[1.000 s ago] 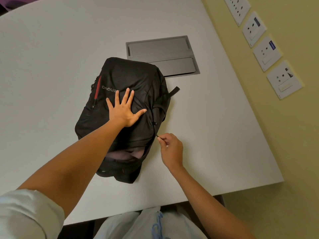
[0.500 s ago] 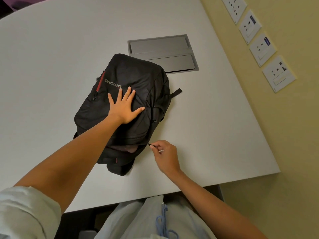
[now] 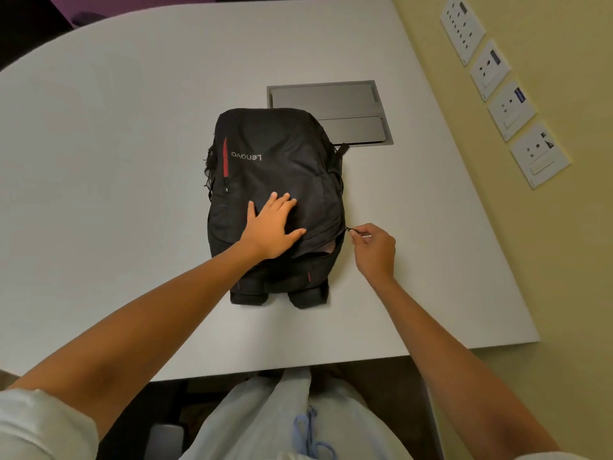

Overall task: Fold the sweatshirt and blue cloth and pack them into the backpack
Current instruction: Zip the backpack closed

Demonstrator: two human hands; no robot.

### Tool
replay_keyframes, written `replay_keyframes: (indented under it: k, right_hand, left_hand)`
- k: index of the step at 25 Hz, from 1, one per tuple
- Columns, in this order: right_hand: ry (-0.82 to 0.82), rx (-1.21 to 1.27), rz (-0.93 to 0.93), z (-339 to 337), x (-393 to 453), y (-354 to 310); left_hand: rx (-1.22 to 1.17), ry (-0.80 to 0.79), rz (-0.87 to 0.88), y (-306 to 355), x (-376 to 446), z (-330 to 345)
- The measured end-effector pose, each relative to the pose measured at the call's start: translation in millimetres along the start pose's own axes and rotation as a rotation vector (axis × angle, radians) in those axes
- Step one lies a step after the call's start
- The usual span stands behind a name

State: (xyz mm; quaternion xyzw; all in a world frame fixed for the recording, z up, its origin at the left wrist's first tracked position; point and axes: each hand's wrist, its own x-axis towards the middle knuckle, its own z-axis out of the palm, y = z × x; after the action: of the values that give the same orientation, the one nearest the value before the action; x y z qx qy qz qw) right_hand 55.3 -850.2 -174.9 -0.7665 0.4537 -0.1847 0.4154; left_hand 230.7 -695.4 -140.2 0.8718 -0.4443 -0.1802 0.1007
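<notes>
1. The black backpack (image 3: 275, 180) lies flat in the middle of the white surface (image 3: 116, 161).
2. The left hand (image 3: 270, 227) is released, its palm pressing flat on the backpack.
3. The right hand (image 3: 373, 249) pinches the zipper pull (image 3: 350, 230) at the backpack's right edge.
4. A little pinkish fabric (image 3: 326, 249) shows in the opening.

Backpack: black fabric backpack (image 3: 275, 167), red zip stripe (image 3: 225, 157), grey lettering.
Table: plain white table (image 3: 116, 144).
Wall: pale yellow wall (image 3: 564, 260).
</notes>
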Motion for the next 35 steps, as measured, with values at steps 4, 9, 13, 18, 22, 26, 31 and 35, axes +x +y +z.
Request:
replay_keyframes:
  k: [4,9,13,18,22,26,31,35]
  right_hand:
    - [0.005,-0.010,-0.039,-3,-24,-5]
    - [0.006,0.032,0.000,11,-72,5]
    - [-0.017,0.053,-0.006,0,-63,14]
    - [-0.111,0.141,-0.080,-5,-53,18]
    - [-0.242,0.177,-0.124,-12,-45,25]
    - [-0.331,0.460,0.141,-23,-29,24]
    - [-0.572,0.441,0.605,2,-6,-1]
    - [-0.411,0.340,0.619,19,7,-4]
  left_hand:
    - [0.155,-0.223,0.044,30,-6,16]
    - [0.321,-0.279,0.034,30,-10,31]
    - [0.179,-0.136,0.077,47,-11,24]
    - [0.306,0.146,0.553,62,-16,36]
    - [0.317,0.171,0.537,71,-12,34]
    - [0.492,0.171,0.626,64,-13,37]
    - [0.653,0.202,0.784,64,-12,37]
    - [0.662,0.240,0.827,62,-11,41]
